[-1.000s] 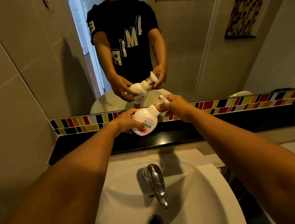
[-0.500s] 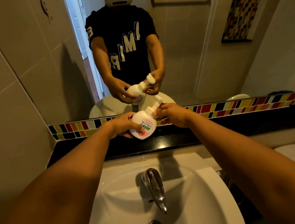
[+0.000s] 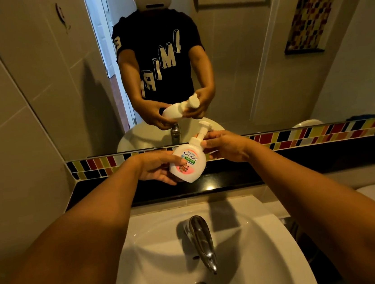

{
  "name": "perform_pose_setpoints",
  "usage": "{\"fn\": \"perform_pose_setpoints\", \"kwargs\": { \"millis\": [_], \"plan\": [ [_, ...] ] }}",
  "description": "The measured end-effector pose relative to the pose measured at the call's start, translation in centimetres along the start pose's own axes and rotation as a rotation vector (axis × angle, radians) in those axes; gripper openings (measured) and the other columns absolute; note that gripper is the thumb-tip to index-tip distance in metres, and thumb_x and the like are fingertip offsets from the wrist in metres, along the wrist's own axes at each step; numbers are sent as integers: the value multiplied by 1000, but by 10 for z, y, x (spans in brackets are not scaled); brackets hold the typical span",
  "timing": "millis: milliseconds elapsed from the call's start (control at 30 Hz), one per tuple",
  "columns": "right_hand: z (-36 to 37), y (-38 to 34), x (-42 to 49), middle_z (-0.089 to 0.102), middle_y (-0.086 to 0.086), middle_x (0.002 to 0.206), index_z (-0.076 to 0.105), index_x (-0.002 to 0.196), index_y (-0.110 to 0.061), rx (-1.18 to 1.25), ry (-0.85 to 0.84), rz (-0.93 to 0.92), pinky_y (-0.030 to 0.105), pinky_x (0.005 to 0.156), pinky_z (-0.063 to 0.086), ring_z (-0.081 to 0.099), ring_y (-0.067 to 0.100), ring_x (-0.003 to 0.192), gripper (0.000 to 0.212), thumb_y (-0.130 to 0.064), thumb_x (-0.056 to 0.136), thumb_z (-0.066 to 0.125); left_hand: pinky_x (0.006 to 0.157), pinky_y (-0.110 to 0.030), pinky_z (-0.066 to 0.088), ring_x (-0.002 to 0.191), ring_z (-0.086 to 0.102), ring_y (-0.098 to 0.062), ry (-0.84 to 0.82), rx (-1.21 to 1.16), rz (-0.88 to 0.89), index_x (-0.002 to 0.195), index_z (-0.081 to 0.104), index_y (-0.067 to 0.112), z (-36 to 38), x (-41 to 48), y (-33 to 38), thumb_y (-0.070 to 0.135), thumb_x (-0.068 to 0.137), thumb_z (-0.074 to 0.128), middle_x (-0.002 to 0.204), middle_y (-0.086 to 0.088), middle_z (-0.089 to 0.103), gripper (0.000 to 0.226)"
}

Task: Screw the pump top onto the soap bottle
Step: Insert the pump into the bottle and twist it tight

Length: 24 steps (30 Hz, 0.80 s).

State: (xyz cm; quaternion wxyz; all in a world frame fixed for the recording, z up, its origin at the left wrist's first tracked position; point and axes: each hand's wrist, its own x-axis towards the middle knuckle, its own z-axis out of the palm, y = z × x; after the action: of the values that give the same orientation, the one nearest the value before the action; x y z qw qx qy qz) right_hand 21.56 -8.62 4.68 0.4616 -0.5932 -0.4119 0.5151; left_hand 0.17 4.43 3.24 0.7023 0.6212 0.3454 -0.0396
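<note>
Above the sink (image 3: 276, 237), both hands hold the soap bottle (image 3: 188, 164).

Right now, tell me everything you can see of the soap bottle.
The soap bottle is a squat, rounded, white plastic one with a printed front label, pink at the bottom. It is held in the air above the dark ledge, tilted with its neck up and right. The left hand cups its body; the right hand pinches the collar of the white pump top, which sits on the neck.
</note>
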Motion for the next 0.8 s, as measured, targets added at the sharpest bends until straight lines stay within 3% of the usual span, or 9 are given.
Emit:
{"fn": "perform_pose_setpoints", "kwargs": {
  "millis": [200,367,533,700,800],
  "plan": [
    [1,-9,3,68,12,108,63,118,-8,5,56,-15,41,87,51,63,27,98,29,-21,91,65,85,-51,57,114,66,-37,-38,-73,-9,128,58,11,-1,0,8,20,70,81,124,-19,68,63],
    [2,-17,-1,69,8,101,62,117,-4,75,49,-47,33,77,55,68,21,90,27,-13,92,62,84,-51,57,112,67,-37,-59,-119,3,130,57,11,1,-3,11,22,68,84,125,-19,68,68],
    [-6,-12,-4,70,9,101,63,112,-8,220,-50,-23,41,96,51,68,23,94,19,-9,94,58,83,-53,59,102,71,-38,-138,-191,-7,128,57,8,-1,-6,14,26,52,94,119,-21,70,87],
    [-2,-8,-1,70,9,103,61,118,-2,125,52,-13,33,78,56,68,22,93,27,-9,92,61,83,-49,59,108,69,-36,-28,-36,8,132,55,11,3,-3,15,27,67,83,122,-19,69,73],
    [3,-5,5,70,12,109,59,123,-1,45,147,-33,34,79,54,67,27,101,38,-14,88,67,76,-42,62,110,69,-33,46,78,48,133,54,17,8,0,16,26,74,79,124,-16,69,65]
  ]
}}
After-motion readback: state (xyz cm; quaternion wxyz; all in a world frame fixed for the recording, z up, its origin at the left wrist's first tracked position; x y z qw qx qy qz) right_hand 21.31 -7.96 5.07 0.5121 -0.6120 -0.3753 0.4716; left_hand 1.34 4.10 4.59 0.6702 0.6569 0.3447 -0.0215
